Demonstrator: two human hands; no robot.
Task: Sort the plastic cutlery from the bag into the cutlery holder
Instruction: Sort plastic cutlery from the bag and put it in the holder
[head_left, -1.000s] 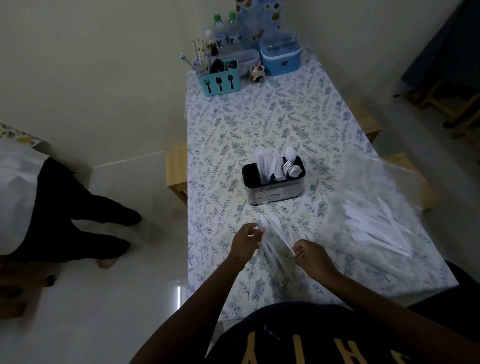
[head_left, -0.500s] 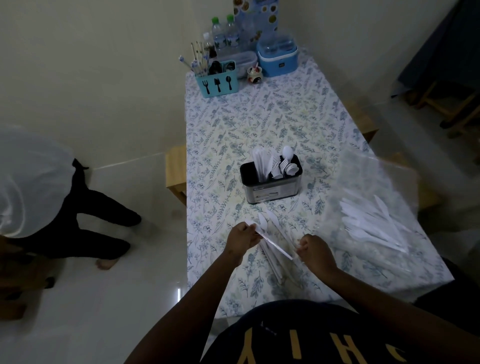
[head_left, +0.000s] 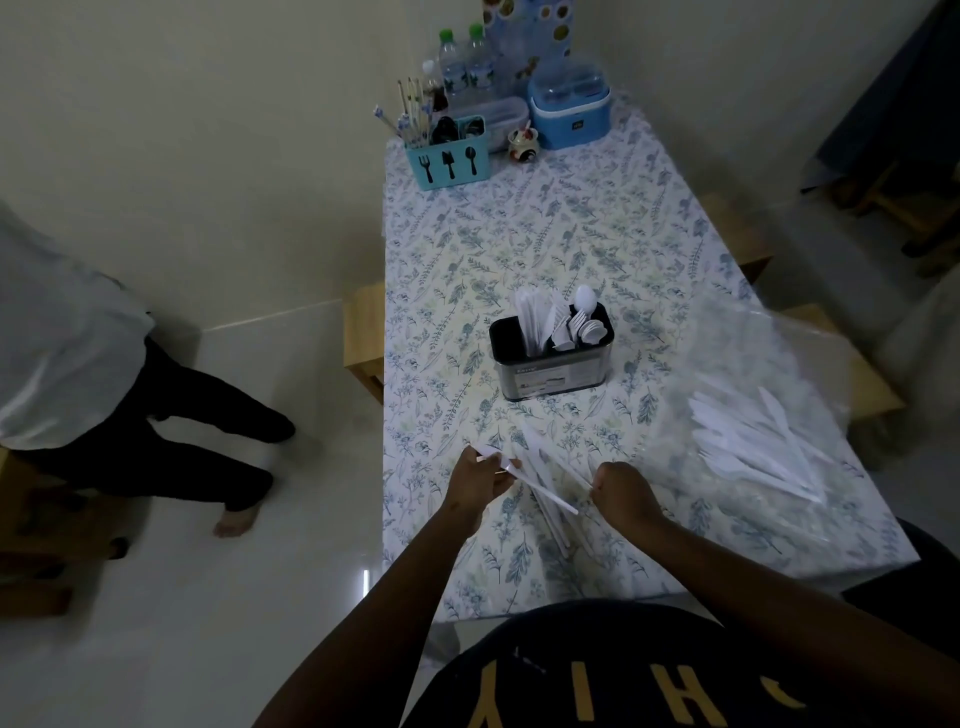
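The left hand (head_left: 480, 480) pinches one end of a long white plastic cutlery piece (head_left: 545, 493). Its long axis slants from far-left to near-right above the near edge of the floral-clothed tabletop (head_left: 519, 234), and its free end is just beside the right hand (head_left: 621, 491), whose fingers are curled tight, though I cannot tell if they grip anything. The black oval cutlery holder (head_left: 550, 364) stands straight ahead towards the far edge, about midway between both hands, while the clear plastic bag of white cutlery (head_left: 753, 441) lies by the right edge
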